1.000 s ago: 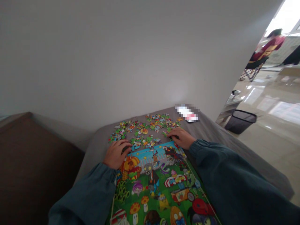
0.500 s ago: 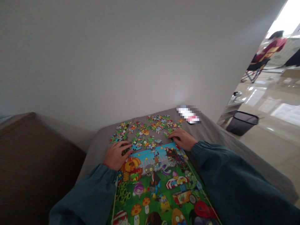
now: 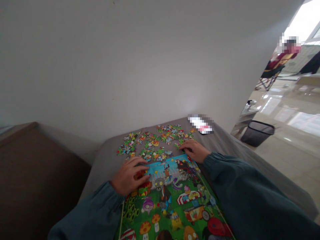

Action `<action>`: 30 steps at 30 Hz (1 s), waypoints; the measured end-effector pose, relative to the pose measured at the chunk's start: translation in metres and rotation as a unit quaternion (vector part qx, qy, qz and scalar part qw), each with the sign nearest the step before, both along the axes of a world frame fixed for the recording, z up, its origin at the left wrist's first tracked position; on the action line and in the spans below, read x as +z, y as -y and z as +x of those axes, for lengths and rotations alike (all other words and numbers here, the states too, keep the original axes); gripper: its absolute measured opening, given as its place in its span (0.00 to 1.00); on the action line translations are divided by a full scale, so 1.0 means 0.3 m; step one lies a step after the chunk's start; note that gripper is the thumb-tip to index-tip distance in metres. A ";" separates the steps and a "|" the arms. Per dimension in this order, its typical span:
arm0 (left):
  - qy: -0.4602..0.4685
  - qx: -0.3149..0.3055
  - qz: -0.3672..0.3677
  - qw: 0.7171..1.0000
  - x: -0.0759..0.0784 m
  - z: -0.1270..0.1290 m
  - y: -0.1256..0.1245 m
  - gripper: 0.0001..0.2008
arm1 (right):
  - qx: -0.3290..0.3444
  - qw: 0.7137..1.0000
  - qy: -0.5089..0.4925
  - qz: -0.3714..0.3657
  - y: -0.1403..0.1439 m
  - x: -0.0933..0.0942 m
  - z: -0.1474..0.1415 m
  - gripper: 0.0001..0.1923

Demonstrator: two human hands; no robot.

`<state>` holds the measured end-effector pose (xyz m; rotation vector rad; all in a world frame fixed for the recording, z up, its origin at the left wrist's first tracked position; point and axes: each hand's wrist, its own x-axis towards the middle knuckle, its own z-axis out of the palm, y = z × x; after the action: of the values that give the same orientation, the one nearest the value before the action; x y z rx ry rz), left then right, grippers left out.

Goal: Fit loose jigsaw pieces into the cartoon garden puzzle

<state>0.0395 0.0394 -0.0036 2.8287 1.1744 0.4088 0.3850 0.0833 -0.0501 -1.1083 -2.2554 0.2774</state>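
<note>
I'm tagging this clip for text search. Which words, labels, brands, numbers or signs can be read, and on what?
No text can be read.
Phone: its screen is pixelated.
Cartoon puzzle picture: any lettering is too small or blurred.
Loose puzzle pieces: any print is too small.

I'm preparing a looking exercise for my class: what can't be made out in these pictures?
All in the head view:
Puzzle board, near end: cut off by the bottom edge.
Its far-left corner: hidden by the left hand.
Phone screen: blurred by pixelation.
Loose pieces: individual designs too small.
Right hand: too small to tell whether it holds a piece.
</note>
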 end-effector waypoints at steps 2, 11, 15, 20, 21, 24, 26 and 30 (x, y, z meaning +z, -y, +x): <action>-0.012 0.021 0.007 1.000 -0.004 0.012 0.006 0.14 | 0.002 1.000 -0.001 0.001 0.000 0.000 -0.001 0.15; -0.017 0.051 0.004 0.999 0.001 0.029 0.031 0.15 | 0.004 1.000 -0.002 0.006 0.004 0.005 -0.002 0.15; -0.010 0.008 0.001 1.000 -0.007 0.045 0.052 0.11 | 0.005 1.000 0.001 0.004 0.000 0.003 -0.001 0.16; 0.004 -0.006 -0.003 1.000 -0.025 0.069 0.051 0.09 | 0.006 1.000 0.001 0.004 -0.002 0.001 0.002 0.16; 0.007 -0.004 -0.003 1.000 -0.028 0.072 0.049 0.09 | 0.005 1.000 -0.001 0.004 -0.002 0.001 0.002 0.16; 0.009 -0.002 -0.002 1.000 -0.034 0.080 0.044 0.10 | 0.007 1.000 -0.001 0.006 -0.002 0.000 0.002 0.16; 0.011 0.004 -0.002 1.000 -0.033 0.085 0.043 0.10 | 0.008 1.000 -0.001 0.007 -0.001 0.000 0.001 0.15; 0.013 0.034 0.010 0.999 -0.022 0.092 0.047 0.09 | 0.002 1.000 0.001 0.008 -0.001 -0.002 0.001 0.15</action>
<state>0.0670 0.0252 -0.0101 2.7966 1.2717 0.4618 0.3854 0.0837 -0.0507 -1.0963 -2.2572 0.2593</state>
